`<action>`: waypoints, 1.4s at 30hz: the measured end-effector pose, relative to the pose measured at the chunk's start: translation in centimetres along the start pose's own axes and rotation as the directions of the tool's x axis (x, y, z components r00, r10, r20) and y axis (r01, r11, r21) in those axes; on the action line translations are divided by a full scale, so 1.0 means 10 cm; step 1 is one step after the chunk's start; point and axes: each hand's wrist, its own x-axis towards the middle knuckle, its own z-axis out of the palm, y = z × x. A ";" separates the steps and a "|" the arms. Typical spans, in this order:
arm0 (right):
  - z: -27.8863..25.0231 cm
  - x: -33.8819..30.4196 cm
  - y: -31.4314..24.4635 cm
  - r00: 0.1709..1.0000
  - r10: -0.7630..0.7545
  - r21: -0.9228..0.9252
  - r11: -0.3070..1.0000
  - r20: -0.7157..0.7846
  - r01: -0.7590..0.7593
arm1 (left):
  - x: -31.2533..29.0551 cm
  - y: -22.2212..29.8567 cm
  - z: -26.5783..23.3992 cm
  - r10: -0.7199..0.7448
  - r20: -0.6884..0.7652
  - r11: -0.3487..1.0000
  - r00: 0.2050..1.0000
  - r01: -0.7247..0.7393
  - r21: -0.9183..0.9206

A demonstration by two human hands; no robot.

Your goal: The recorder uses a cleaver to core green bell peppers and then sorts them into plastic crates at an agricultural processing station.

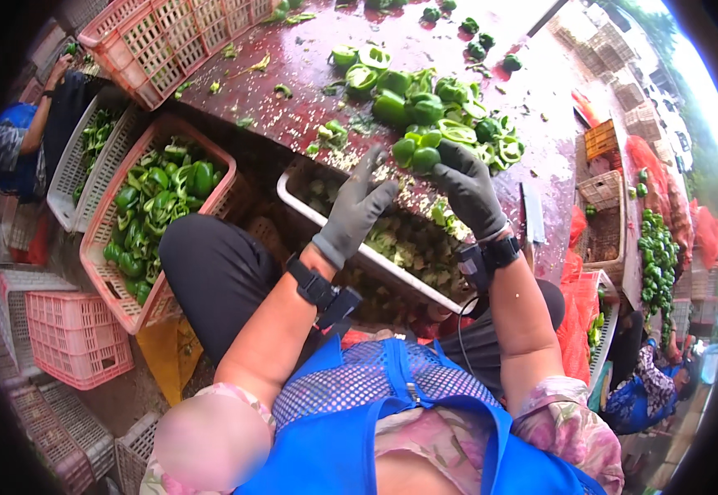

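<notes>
My left hand (357, 213), in a dark grey glove, is raised over the table's near edge with its fingers apart and nothing in them. To its right, my right hand (473, 194), gloved alike, has its fingers and thumb closed at the right side of a green bell pepper (415, 152). Just beyond lies a heap of whole and cut green peppers (392, 107) on the wet, dark red table (301, 107). Below my hands, a white-rimmed tub (404, 272) contains pale pepper cores and scraps. A wide-bladed knife (532, 213) rests on the table, right of my right hand.
At my left, a pink crate (95, 247) holds cut green peppers, beside a white crate (63, 186). Another pink crate (179, 45) stands at the table's far left. Red mesh bags (577, 313) hang at the right. Other people sit at the far left and lower right.
</notes>
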 end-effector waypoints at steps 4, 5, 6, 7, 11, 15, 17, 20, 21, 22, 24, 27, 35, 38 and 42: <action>0.44 -0.28 -0.12 0.993 0.111 0.074 0.991 0.048 -0.115 | 0.01 0.05 -0.10 0.048 0.107 0.979 0.993 -0.068 0.194; 0.49 -0.30 -0.11 0.990 0.133 0.082 0.987 0.042 -0.136 | -0.01 0.08 -0.09 0.032 0.077 0.971 0.997 -0.049 0.235; 0.54 -0.32 -0.10 0.987 0.155 0.092 0.983 0.035 -0.157 | -0.04 0.13 -0.10 0.016 0.045 0.961 0.999 -0.028 0.277; 0.57 -0.33 -0.10 0.985 0.172 0.096 0.980 0.028 -0.174 | -0.06 0.18 -0.12 0.008 0.017 0.949 1.000 -0.013 0.315; 0.14 0.00 0.05 0.944 -0.326 -0.913 0.366 0.056 0.181 | -0.13 0.34 -0.38 0.171 -0.241 0.963 0.955 -0.213 -0.162; -0.42 0.19 0.11 0.975 -0.198 -0.982 -0.134 -0.106 -0.134 | -0.09 0.66 -1.00 -0.060 -0.662 0.671 0.747 -0.462 -0.581; -0.56 0.16 0.21 0.978 -0.148 -0.975 -0.140 -0.149 -0.169 | -0.07 0.59 -1.07 -0.280 -0.713 0.633 0.643 -0.434 -0.641; -0.67 0.12 0.24 0.952 -0.196 -0.971 -0.007 -0.233 -0.239 | -0.10 0.27 -0.80 -0.246 -0.562 0.818 0.790 -0.142 -0.557; -0.66 0.11 0.26 0.934 -0.272 -0.973 0.100 -0.230 -0.210 | -0.14 0.25 -0.62 -0.152 -0.540 0.925 0.828 -0.073 -0.372; -0.74 0.05 0.31 0.925 -0.289 -0.920 0.369 -0.247 -0.131 | -0.15 0.23 -0.43 -0.114 -0.461 0.970 0.880 -0.002 -0.243; -0.51 -0.08 0.28 0.938 -0.173 -0.528 0.849 -0.302 -0.014 | -0.19 0.13 -0.26 -0.135 -0.335 0.991 0.932 0.128 -0.044; -0.11 -0.37 0.14 0.978 -0.001 -0.078 0.997 -0.211 -0.015 | -0.22 0.03 0.00 -0.110 -0.089 0.984 0.990 0.121 0.128; 0.44 -0.70 0.05 0.987 0.163 0.259 0.953 -0.009 -0.155 | -0.13 -0.06 0.06 -0.006 0.262 0.935 0.965 -0.087 0.343; 0.46 -0.70 0.03 0.996 0.065 -0.208 0.975 -0.064 -0.077 | -0.20 0.00 0.05 0.052 0.233 0.830 0.971 -0.171 0.531; 0.51 -0.70 0.03 0.983 -0.181 -0.662 0.740 -0.023 0.120 | -0.28 0.16 -0.02 0.156 0.231 0.527 0.960 -0.279 0.803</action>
